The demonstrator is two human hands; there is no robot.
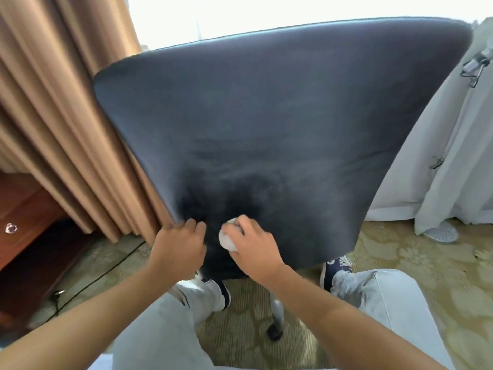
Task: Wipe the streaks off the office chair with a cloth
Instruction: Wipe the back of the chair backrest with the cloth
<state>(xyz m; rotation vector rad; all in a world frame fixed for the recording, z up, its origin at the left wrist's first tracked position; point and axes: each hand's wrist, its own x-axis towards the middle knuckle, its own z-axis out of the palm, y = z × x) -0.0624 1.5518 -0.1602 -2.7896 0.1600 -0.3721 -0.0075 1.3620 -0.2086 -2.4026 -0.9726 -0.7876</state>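
The dark grey back of the office chair [266, 116] fills the middle of the head view, wide at the top and narrowing toward the bottom. A darker patch shows low on it, just above my hands. My right hand [253, 249] holds a small balled white cloth [226, 240] pressed against the lower part of the chair back. My left hand [180, 243] sits just left of it, fingers curled against the chair's lower left edge. A silver chair leg with a black caster [276, 332] shows below, between my knees.
Tan curtains [61, 129] hang close on the left, with a reddish wooden cabinet [24, 222] and a black cable [88, 284] on the patterned carpet. White drapes [453, 156] hang at the right, a white round base [440, 232] beneath them. My legs and shoes flank the chair base.
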